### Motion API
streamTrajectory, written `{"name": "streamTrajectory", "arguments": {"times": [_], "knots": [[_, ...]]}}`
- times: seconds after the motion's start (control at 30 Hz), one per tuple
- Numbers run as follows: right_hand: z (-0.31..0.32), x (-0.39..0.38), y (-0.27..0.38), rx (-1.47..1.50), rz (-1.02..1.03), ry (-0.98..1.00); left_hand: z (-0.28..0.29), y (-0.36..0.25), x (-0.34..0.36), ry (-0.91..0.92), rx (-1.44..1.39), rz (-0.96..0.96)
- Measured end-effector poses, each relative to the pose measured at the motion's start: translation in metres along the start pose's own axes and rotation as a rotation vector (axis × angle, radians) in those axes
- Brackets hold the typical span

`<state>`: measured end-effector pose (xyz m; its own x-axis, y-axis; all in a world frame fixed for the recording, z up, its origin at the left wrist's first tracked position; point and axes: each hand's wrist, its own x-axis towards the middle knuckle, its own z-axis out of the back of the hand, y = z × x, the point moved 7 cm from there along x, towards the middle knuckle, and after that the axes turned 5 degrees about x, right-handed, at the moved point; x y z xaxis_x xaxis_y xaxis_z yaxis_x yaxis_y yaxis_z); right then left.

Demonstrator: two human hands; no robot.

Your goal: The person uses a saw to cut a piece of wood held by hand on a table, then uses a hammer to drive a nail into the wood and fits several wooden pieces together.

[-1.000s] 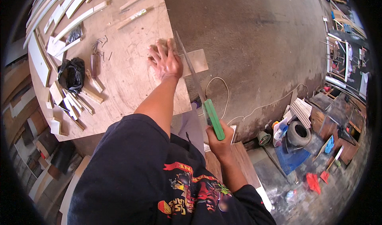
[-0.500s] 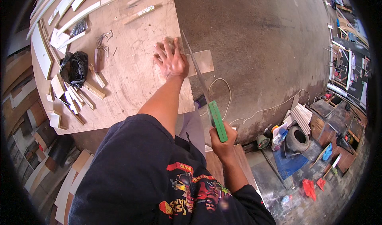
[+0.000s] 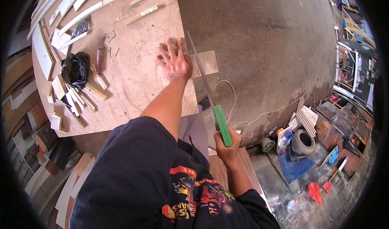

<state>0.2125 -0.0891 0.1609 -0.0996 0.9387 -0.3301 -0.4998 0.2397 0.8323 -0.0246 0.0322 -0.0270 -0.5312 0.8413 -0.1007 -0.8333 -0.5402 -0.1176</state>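
Observation:
My left hand (image 3: 175, 62) lies flat with fingers spread near the right edge of a plywood-topped table (image 3: 137, 83). Beside it, a small flat piece of wood (image 3: 208, 63) juts out past that edge; whether it continues under my palm is hidden. My right hand (image 3: 228, 142) is wrapped round the green handle of a handsaw (image 3: 222, 125). The saw's narrow blade points away from me, crossing the jutting piece just right of my left hand. I cannot tell how deep the teeth sit in the wood.
On the table's left lie a black plastic bag (image 3: 75, 70), bent nails (image 3: 107, 38), a dark-handled tool (image 3: 99, 60) and several wood offcuts (image 3: 77, 101). A pale cord (image 3: 267, 114) runs over the floor. At right stand a tyre (image 3: 302, 142) and a blue sheet (image 3: 295, 167).
The saw has shifted very slightly toward me and down, with my right hand still round its handle. My left hand has stayed in place.

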Motion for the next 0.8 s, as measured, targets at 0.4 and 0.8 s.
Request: {"name": "streamTrajectory", "arguments": {"times": [0.4,0.8], "knots": [[-0.001,-0.001,0.001,-0.024,-0.015,0.005,0.005,0.0,0.002,0.05,0.026,0.002],[-0.001,0.007,0.02,-0.031,-0.028,0.05,0.004,-0.001,0.004,0.081,0.027,0.036]]}}
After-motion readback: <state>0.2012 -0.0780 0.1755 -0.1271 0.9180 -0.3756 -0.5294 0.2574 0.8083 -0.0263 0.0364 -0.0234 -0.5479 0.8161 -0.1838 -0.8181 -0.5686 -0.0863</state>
